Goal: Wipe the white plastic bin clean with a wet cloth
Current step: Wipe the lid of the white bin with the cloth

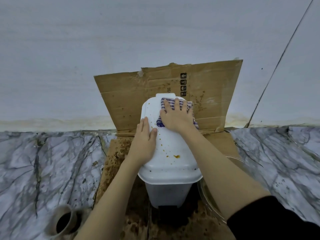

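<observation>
A white plastic bin (170, 168) with a domed lid stands on stained cardboard, seen from above. Orange-brown spots dot the lid, with a larger blob near its front. My right hand (176, 116) lies flat, fingers spread, pressing a blue-and-white striped cloth (187, 103) onto the far right part of the lid. My left hand (144, 141) rests flat on the lid's left side, fingers together, holding nothing. The cloth is mostly hidden under my right hand.
A splattered cardboard sheet (213, 94) leans against the grey wall behind the bin, and another piece (117, 163) covers the marble-patterned floor (43, 167) beneath it. A brown cup (64, 220) sits at the lower left. A clear bowl rim (209, 205) shows right of the bin.
</observation>
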{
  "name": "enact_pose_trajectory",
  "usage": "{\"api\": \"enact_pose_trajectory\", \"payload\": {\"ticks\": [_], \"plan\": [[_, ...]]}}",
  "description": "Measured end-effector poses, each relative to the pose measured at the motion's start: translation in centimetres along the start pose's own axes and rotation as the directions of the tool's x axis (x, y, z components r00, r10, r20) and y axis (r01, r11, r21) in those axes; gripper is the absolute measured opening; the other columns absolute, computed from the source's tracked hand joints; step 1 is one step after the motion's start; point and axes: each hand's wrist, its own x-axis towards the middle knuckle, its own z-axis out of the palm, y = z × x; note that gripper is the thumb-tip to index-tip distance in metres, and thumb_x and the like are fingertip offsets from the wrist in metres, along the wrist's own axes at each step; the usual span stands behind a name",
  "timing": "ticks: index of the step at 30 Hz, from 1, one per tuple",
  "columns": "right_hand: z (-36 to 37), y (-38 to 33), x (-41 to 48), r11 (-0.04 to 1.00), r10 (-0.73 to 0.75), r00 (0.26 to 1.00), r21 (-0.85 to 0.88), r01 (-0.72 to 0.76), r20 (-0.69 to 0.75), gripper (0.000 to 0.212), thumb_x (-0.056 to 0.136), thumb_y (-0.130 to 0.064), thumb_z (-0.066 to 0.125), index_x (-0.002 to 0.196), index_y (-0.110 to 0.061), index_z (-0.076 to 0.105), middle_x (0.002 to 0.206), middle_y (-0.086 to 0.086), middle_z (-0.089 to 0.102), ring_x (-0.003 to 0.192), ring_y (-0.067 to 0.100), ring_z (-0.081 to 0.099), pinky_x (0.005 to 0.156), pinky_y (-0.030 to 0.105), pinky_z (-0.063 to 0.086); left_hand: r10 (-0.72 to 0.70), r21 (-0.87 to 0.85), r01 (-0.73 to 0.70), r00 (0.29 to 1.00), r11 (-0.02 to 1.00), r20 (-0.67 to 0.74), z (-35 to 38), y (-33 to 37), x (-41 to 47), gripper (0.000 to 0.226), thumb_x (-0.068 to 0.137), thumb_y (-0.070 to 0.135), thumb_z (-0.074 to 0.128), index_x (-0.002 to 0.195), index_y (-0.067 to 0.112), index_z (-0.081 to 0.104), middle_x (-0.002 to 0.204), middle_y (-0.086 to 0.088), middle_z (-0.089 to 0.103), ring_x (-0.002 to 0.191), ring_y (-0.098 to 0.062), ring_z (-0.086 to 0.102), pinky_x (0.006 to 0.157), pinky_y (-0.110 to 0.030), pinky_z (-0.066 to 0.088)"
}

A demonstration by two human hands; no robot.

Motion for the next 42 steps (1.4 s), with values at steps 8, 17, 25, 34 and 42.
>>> {"api": "enact_pose_trajectory", "payload": {"ticks": [8, 17, 25, 34, 42], "plan": [[-0.7, -0.1, 6.1, 0.996, -0.088, 0.996, 0.006, 0.088, 0.024, 0.052, 0.1, -0.042, 0.012, 0.151, -0.032, 0.006, 0.161, 0.002, -0.001, 0.146, 0.03, -0.006, 0.117, 0.049, -0.002, -0.005, -0.084, 0.004, 1.0, 0.996, -0.015, 0.1, 0.0, 0.1, 0.058, 0.102, 0.037, 0.025, 0.151, 0.019, -0.001, 0.159, 0.007, -0.003, 0.146, -0.009, -0.004, 0.115, -0.025, 0.002], [-0.4, 0.9, 8.7, 0.99, -0.136, 0.989, 0.04, 0.139, -0.055, 0.05, 0.099, -0.04, 0.013, 0.148, -0.031, 0.017, 0.158, 0.001, 0.019, 0.144, 0.031, 0.015, 0.116, 0.051, 0.013, 0.005, -0.056, -0.008, 0.999, 0.998, -0.042, 0.2, 0.0, 0.3, 0.058, 0.102, 0.035, 0.027, 0.151, 0.018, 0.002, 0.16, 0.007, 0.0, 0.146, -0.008, -0.001, 0.11, -0.019, 0.003], [-1.3, 2.0, 8.9, 0.985, -0.053, 0.998, 0.164, 0.055, -0.018, 0.05, 0.099, -0.045, 0.016, 0.148, -0.036, 0.017, 0.157, 0.002, 0.021, 0.14, 0.033, 0.023, 0.111, 0.047, 0.022, 0.005, -0.075, -0.008, 0.999, 0.997, -0.05, 0.2, -0.1, 0.2, 0.057, 0.102, 0.035, 0.028, 0.151, 0.019, 0.003, 0.159, 0.007, 0.002, 0.146, -0.007, 0.002, 0.111, -0.02, 0.005], [-0.1, 5.6, 2.3, 0.863, 0.003, 1.0, 0.505, 0.003, -0.013, 0.052, 0.099, -0.044, 0.024, 0.149, -0.035, 0.014, 0.157, 0.006, 0.017, 0.141, 0.03, 0.019, 0.111, 0.043, 0.02, 0.012, -0.038, -0.015, 0.998, 0.999, -0.064, 0.2, 0.1, 0.0, 0.057, 0.102, 0.035, 0.028, 0.151, 0.016, 0.004, 0.16, 0.004, 0.005, 0.146, -0.013, 0.006, 0.115, -0.028, 0.009], [2.0, 6.7, -8.6, 0.753, -0.032, 0.996, 0.653, 0.079, -0.084, 0.049, 0.1, -0.041, 0.031, 0.147, -0.033, 0.023, 0.156, -0.005, 0.018, 0.143, 0.015, 0.017, 0.112, 0.028, 0.014, -0.005, 0.01, 0.006, 1.0, 1.0, -0.029, 0.2, 0.6, -0.5, 0.058, 0.103, 0.035, 0.024, 0.151, 0.012, 0.002, 0.16, -0.001, 0.002, 0.147, -0.017, 0.003, 0.116, -0.033, 0.01]]}}
